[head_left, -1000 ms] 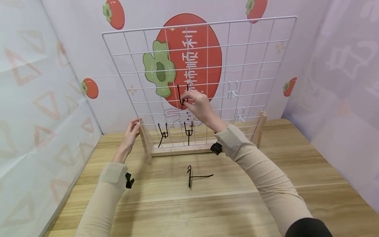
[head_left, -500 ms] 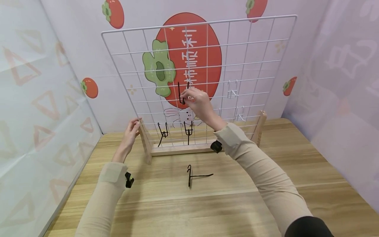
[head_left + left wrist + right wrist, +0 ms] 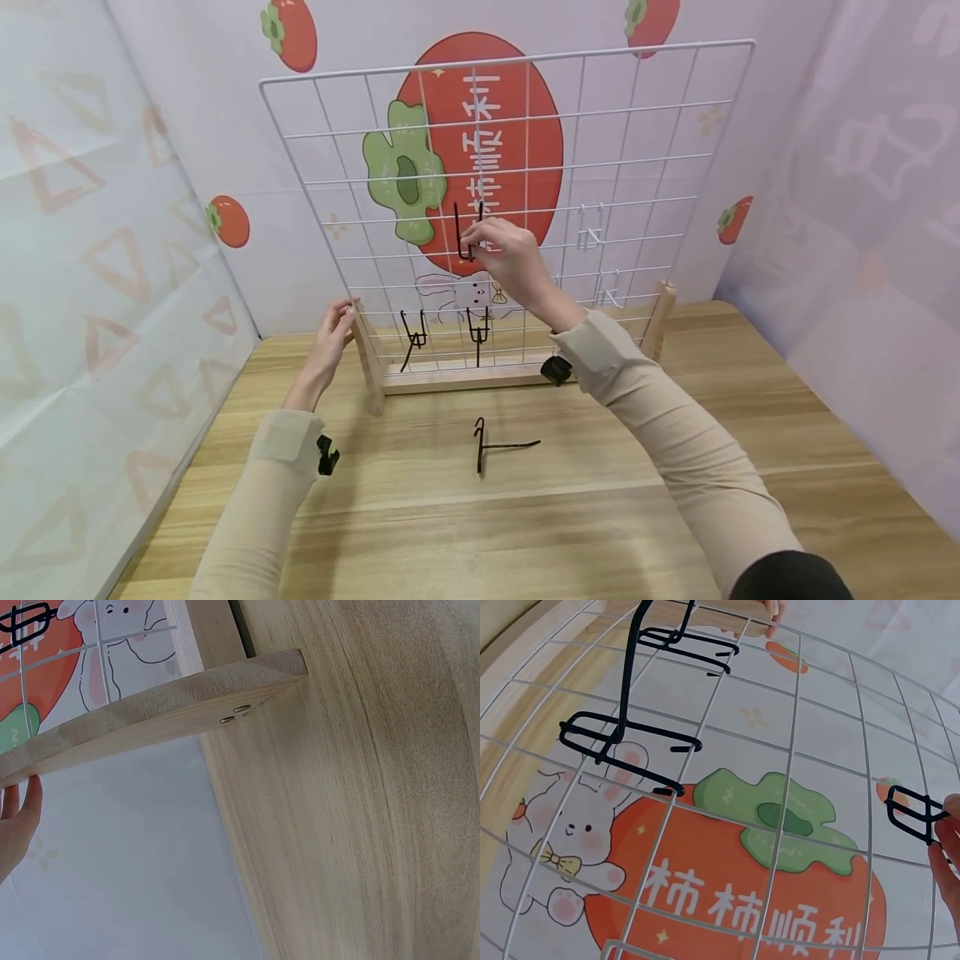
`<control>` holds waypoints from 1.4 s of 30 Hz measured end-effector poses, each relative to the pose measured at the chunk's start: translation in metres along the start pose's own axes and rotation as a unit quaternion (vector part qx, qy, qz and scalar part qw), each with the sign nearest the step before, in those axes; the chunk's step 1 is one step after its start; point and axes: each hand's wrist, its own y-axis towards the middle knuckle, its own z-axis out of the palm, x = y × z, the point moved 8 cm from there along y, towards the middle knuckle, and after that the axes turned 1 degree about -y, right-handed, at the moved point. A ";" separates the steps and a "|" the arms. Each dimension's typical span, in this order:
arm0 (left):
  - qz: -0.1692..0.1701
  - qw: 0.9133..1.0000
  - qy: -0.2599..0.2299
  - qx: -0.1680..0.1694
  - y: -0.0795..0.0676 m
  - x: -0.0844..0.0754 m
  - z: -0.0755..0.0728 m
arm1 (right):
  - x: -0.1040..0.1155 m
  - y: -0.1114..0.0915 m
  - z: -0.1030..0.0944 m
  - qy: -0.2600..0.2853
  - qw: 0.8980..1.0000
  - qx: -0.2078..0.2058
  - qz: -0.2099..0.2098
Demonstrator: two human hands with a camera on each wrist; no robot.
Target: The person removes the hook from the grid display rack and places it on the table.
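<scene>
Hook [image 3: 457,236] in right grip [image 3: 513,255], room to grid edges [image 3: 507,61]

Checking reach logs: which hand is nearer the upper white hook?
Right. Right hand is left of the upper white hook; left hand is farther left, at the left wooden post.

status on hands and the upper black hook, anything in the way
Left hand gripping wooden upright. Right hand pinching upper black hook by white grid; seating unclear. Nothing visibly blocking.

The hands [image 3: 517,265] are bare. Beige sleeves [image 3: 675,433], creased on the right, end in broad cuffs [image 3: 287,437]. A small black fitting [image 3: 327,456] juts beside each cuff; a rounded black piece [image 3: 791,577] overlaps the right sleeve.
</scene>
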 end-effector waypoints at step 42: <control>0.003 1.000 0.006 -0.005 0.001 0.000 -0.001 | 0.025 -0.102 -0.003 -0.009 0.992 0.096 -0.086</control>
